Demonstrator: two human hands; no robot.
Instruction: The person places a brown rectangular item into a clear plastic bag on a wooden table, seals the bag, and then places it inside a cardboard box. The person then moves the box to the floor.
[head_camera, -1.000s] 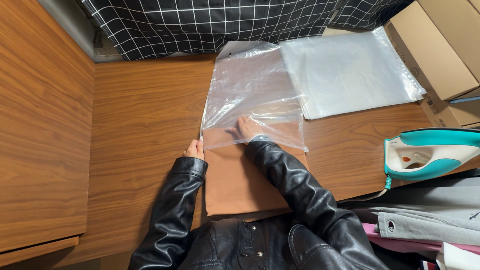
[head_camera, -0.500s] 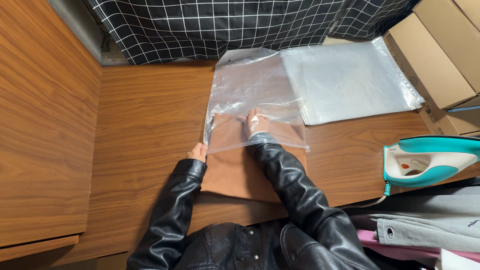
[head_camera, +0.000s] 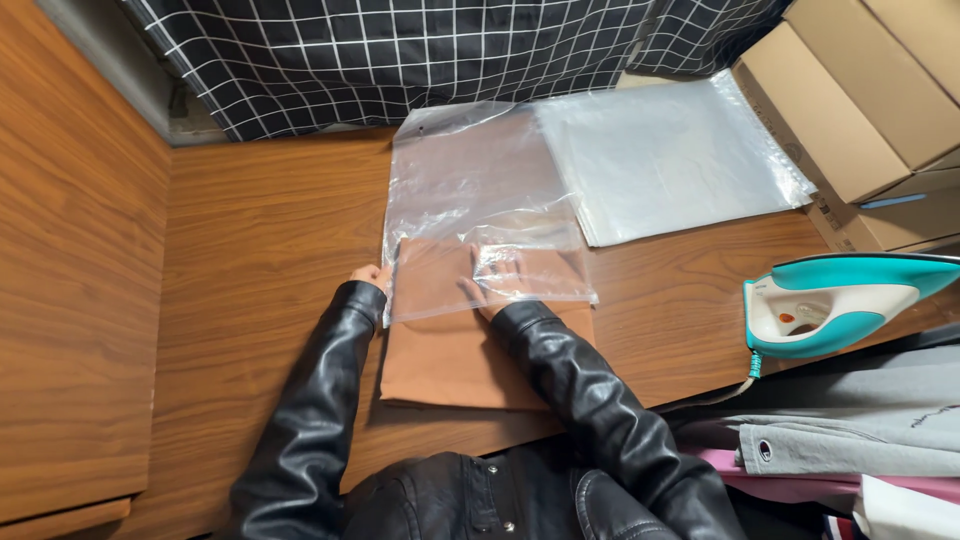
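Observation:
A folded brown garment lies on the wooden table in front of me, its far end inside the mouth of a clear plastic bag. My left hand pinches the bag's left edge at the opening. Inside the bag mouth, my right hand lies flat on top of the garment, seen through the plastic. Both arms wear black leather sleeves.
A stack of clear plastic bags lies to the right of the bag. A teal and white iron stands at the right edge, with folded grey and pink clothes below it. Cardboard boxes sit at the far right. Black checked fabric hangs behind.
The bag's mouth has come further over the brown garment. My right hand has gone deeper into the bag, while the left hand keeps hold of the bag's edge.

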